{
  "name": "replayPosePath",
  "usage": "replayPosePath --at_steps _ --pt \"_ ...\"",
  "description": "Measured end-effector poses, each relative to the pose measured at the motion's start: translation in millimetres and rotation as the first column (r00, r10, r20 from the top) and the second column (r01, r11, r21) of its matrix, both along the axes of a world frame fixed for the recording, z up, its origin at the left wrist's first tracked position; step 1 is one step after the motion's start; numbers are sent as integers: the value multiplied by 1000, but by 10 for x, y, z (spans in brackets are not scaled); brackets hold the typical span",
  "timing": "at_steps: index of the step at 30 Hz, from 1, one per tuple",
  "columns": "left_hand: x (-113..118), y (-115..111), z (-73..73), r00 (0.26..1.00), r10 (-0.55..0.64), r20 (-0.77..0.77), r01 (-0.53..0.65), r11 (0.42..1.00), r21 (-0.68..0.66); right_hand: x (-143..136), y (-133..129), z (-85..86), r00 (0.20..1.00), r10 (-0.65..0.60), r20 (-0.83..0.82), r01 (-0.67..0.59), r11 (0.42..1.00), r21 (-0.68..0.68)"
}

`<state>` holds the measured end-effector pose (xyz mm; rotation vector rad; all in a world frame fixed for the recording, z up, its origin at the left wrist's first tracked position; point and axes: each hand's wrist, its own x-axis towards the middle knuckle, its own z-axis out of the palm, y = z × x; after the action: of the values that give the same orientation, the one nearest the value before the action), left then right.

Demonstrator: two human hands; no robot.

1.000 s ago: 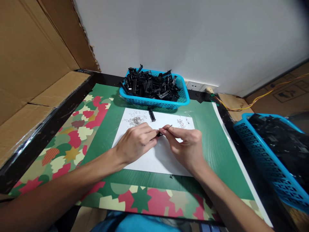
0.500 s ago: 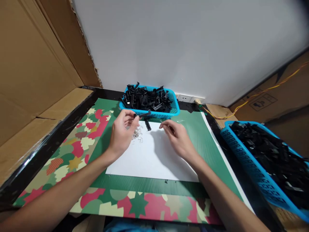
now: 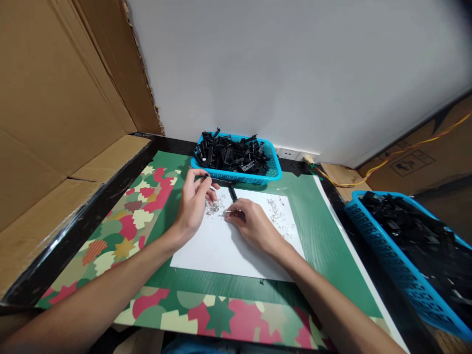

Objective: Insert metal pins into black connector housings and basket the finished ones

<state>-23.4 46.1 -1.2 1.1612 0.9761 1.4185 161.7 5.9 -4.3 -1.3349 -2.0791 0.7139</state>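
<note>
My left hand point(image 3: 194, 201) pinches a small black plastic part point(image 3: 207, 175) in front of the far blue basket, above the left edge of a white sheet point(image 3: 228, 250). My right hand point(image 3: 254, 223) is closed, its fingertips at a small pile of tiny metal pieces point(image 3: 214, 206); a thin metallic item point(image 3: 234, 211) shows between the fingers. Another black part point(image 3: 232, 192) lies at the sheet's far edge, just beyond my right hand. More tiny metal pieces point(image 3: 277, 214) are scattered on the sheet's right side.
A blue basket point(image 3: 239, 177) full of black parts stands at the back by the wall. Another blue basket point(image 3: 401, 265) of black parts is at the right. Cardboard point(image 3: 47, 98) rises on the left. A socket and yellow cable point(image 3: 387, 161) are at the back right.
My right hand has moved left and down to the metal pile, uncovering the scattered pieces on the right. My left hand still holds its black part, now turned and mostly hidden. The view has shifted slightly.
</note>
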Motion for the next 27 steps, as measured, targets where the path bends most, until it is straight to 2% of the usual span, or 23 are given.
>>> replayPosePath --at_steps 3,8,12,15,18,23,27 --pt "1 -13 5 1000 -6 -29 6 1000 -4 46 -36 7 1000 -16 -26 16 1000 2" --pt "10 -75 49 982 -67 -175 69 998 2 250 -115 146 964 -68 -256 51 996 -74" --pt "66 -158 61 943 -192 -271 196 981 -14 361 -134 222 829 -104 -549 49 992 -114" --pt "130 -230 62 906 -320 -276 316 947 -59 356 -124 231 743 -124 -658 35 989 -146" --pt "169 -286 74 883 -384 -269 377 923 -79 332 -118 229 706 -138 -695 26 985 -169" --pt "160 -322 67 874 -388 -293 387 920 -63 359 -120 227 776 -208 -595 118 975 -187" --pt "162 -344 41 872 -369 -321 362 928 -85 425 -93 201 788 -275 -551 187 959 -212"
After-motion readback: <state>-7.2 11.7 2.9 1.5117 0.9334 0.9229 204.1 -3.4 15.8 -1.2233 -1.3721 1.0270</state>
